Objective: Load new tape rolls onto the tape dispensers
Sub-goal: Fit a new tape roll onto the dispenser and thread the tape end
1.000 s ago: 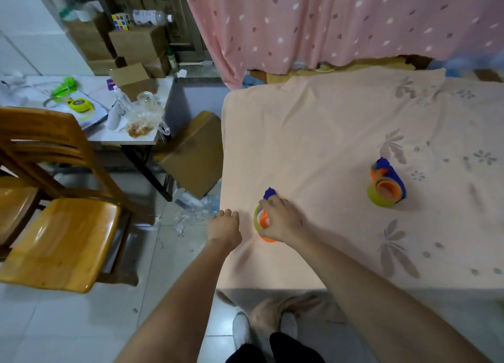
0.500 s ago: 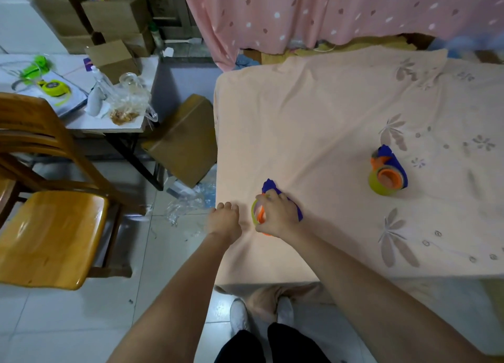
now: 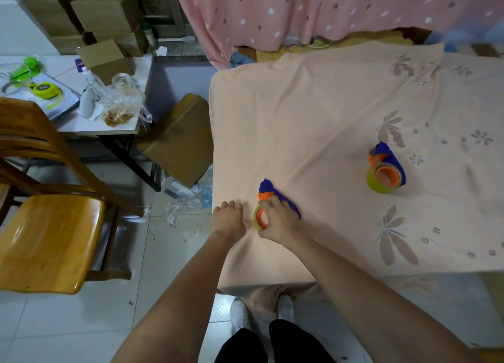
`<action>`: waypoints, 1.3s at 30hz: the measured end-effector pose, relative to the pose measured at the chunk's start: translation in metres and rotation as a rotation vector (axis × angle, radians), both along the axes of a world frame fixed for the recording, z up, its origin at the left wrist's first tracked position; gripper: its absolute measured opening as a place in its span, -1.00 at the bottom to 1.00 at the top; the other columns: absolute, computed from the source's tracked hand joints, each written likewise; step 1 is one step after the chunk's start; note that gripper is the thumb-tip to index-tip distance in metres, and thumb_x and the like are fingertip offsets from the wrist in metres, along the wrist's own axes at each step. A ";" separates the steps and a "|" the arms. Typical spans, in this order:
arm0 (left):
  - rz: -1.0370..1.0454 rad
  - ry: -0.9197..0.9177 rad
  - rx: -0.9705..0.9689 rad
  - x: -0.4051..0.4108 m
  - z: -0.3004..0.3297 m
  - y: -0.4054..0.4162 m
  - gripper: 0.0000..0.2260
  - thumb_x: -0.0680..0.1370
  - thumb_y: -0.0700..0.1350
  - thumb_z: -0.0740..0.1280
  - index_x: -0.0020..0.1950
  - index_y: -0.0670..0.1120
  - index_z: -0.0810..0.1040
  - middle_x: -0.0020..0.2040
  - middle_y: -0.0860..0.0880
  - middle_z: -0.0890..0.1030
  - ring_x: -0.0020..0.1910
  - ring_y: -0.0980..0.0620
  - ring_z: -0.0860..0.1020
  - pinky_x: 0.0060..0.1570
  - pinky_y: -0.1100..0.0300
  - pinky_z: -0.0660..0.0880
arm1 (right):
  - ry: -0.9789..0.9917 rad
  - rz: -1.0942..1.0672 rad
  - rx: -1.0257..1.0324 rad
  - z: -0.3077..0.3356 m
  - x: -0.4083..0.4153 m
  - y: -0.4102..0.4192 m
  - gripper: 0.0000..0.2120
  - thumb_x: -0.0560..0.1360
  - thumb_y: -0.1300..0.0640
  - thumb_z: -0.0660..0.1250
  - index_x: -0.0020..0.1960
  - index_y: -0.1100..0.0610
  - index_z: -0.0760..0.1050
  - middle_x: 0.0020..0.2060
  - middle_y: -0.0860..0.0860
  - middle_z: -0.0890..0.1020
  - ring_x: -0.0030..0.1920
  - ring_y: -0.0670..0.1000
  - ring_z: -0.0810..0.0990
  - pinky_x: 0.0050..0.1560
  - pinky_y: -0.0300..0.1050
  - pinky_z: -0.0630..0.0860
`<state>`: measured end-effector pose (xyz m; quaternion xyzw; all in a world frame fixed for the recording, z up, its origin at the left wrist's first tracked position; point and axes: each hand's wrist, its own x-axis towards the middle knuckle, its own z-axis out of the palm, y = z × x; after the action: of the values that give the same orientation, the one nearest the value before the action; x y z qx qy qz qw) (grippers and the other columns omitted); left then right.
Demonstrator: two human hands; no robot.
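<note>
Peach tablecloth (image 3: 313, 117) unchanged; right hand (image 3: 278, 221) still grips near dispenser (image 3: 266, 201), left hand (image 3: 228, 221) still fisted, empty.

Both bare forearms reach forward from the near edge, converging toward the middle. The left hand (image 3: 228, 218) rests knuckles-up with fingers curled under, holding nothing. Just right of it, the right hand (image 3: 278, 221) curls its fingers in a grip.
</note>
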<state>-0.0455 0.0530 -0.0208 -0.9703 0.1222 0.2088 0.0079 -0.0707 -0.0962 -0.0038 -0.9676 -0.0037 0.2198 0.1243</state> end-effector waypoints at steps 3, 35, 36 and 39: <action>-0.002 -0.002 -0.023 -0.002 -0.003 -0.004 -0.63 0.48 -0.16 0.22 0.30 -0.15 0.40 0.24 -0.12 0.49 0.25 -0.14 0.43 0.19 0.05 0.37 | -0.002 0.016 -0.008 -0.009 -0.001 -0.002 -0.24 0.32 -0.03 0.48 0.45 -0.04 0.26 0.38 0.01 0.31 0.25 0.16 0.42 0.06 -0.02 0.49; 0.539 0.268 -0.551 -0.022 -0.025 -0.041 -0.74 0.55 -0.11 0.26 0.15 -0.25 0.45 0.14 -0.24 0.56 0.12 -0.21 0.53 0.03 0.05 0.44 | 0.024 -0.332 0.077 -0.023 -0.004 -0.039 -0.60 0.55 0.03 0.23 0.28 0.25 0.36 0.17 0.16 0.57 0.14 0.19 0.57 -0.04 -0.05 0.46; 0.545 0.268 -0.551 -0.022 -0.025 -0.041 -0.74 0.55 -0.11 0.26 0.16 -0.25 0.45 0.15 -0.24 0.56 0.12 -0.21 0.53 0.03 0.05 0.45 | 0.027 -0.328 0.071 -0.023 -0.005 -0.035 -0.57 0.54 0.02 0.25 0.30 0.26 0.35 0.19 0.16 0.56 0.15 0.19 0.57 -0.04 -0.07 0.46; 0.554 0.265 -0.549 -0.022 -0.025 -0.042 -0.73 0.54 -0.12 0.26 0.18 -0.24 0.46 0.16 -0.24 0.55 0.12 -0.21 0.53 0.05 0.06 0.45 | 0.018 -0.324 0.011 -0.024 -0.008 -0.023 -0.43 0.54 -0.03 0.26 0.41 0.29 0.27 0.25 0.16 0.53 0.20 0.16 0.54 0.03 -0.08 0.46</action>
<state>-0.0678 0.0110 -0.0462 -0.8973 -0.0926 0.2857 -0.3235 -0.0785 -0.1196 -0.0279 -0.9528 0.1524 0.2053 0.1636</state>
